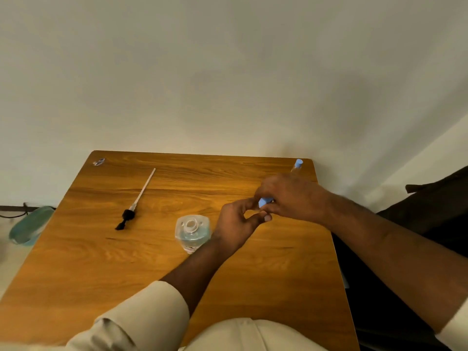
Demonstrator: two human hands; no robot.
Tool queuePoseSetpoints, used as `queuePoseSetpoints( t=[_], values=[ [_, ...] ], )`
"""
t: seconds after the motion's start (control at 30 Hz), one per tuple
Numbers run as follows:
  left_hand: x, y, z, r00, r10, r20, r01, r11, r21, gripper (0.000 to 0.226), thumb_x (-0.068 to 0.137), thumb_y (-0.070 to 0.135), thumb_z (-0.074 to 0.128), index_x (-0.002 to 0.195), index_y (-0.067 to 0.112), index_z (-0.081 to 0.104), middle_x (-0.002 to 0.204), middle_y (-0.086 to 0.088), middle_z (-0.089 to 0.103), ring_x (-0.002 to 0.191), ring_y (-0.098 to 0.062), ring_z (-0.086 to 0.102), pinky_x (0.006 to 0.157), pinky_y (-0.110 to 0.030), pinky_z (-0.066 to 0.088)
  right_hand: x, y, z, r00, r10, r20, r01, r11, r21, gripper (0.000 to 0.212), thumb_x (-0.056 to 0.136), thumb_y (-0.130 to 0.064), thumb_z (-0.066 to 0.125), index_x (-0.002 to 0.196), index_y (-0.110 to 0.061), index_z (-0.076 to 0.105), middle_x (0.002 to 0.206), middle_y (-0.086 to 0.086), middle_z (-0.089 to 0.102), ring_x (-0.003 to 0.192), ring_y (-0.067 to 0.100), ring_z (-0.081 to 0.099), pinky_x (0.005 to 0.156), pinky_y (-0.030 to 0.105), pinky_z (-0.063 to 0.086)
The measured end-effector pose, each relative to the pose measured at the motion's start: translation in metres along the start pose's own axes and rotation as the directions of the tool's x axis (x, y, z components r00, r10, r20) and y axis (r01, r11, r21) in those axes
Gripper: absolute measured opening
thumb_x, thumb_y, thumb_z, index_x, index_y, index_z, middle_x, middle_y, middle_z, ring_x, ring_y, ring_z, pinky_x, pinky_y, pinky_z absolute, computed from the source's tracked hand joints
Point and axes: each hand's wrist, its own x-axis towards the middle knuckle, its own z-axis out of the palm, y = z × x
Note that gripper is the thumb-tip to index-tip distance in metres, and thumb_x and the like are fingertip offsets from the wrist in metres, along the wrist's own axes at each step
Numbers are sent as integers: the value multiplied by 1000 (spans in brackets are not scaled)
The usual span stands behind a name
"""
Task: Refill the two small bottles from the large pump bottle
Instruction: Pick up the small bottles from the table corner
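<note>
The large clear bottle point(193, 232) with bluish liquid stands open-necked near the middle of the wooden table point(126, 262). Its black pump head with long dip tube point(138, 201) lies flat to the left. My right hand point(293, 197) is closed around a small bottle with a light blue cap point(264, 201); the bottle's body is hidden in the fist. My left hand point(238, 221) touches the cap end with its fingertips. A second small bottle with a blue cap point(297, 164) stands at the table's far right corner, partly behind my right hand.
A small clear item point(98, 162) lies at the far left corner of the table. A greenish translucent object point(30, 225) sits off the table's left edge on the floor. Dark furniture point(430, 193) is to the right. A pale wall rises behind the table.
</note>
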Motion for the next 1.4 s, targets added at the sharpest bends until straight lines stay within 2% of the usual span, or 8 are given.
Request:
queuePoseSetpoints(
  t=[0.17,0.27,0.37,0.5,0.63,0.87,1.2,1.4],
  values=[
    [4,3,-7,997,17,-71,-17,1000,8,34,78,18,81,111,17,73,100,23,69,94,17,62,83,-4,45,-5,5,-15,1000,23,-9,-21,992,122,69,76,-42,74,136,-40,39,132,-9,50,110,11,54,77,24,48],
    [5,4,-5,997,-7,-80,6,1000,-14,37,76,19,82,112,21,73,94,36,66,96,21,60,81,-1,43,-5,2,-18,973,159,-167,-156,987,33,53,76,-62,63,119,-32,55,111,-10,61,89,9,57,62,20,41],
    [8,4,0,995,2,-97,0,1000,25,37,75,22,83,111,20,74,94,29,69,91,20,60,78,3,40,-4,0,-16,989,58,-133,-53,998,39,18,87,-37,64,100,-25,64,99,-6,62,88,12,59,62,24,43],
    [10,3,1,993,-30,-112,33,999,26,39,74,25,83,112,18,73,105,13,73,93,16,61,79,2,41,-7,6,-18,997,-55,-52,66,964,259,43,82,-20,71,120,-34,56,130,-8,53,110,10,53,82,25,46],
    [12,3,2,995,-29,-92,31,999,26,38,76,22,82,113,21,73,103,19,71,97,13,62,78,0,43,-1,8,-11,986,104,-131,-114,991,-74,38,83,-52,61,112,-27,59,111,-4,65,90,12,59,69,25,45],
    [17,-11,2,996,-85,11,84,995,59,45,74,19,84,117,15,71,111,6,72,99,0,64,82,-2,45,-2,18,-27,976,-126,-176,133,991,30,23,88,-5,62,107,-17,66,109,2,61,89,16,60,74,34,53],
    [32,-58,19,961,-275,-38,273,961,-44,37,77,12,81,111,18,69,105,11,69,101,-2,62,82,-14,48,0,65,71,891,387,-239,-143,737,660,21,81,-1,68,98,-13,71,96,-4,67,91,8,62,80,21,51],
    [42,-85,39,918,-393,-61,390,919,-49,33,77,11,81,109,15,70,110,3,69,109,-11,61,79,-15,46,7,86,161,879,477,-19,-369,704,606,28,87,-13,65,115,-17,65,122,3,62,117,19,55,91,18,43]
  ],
)
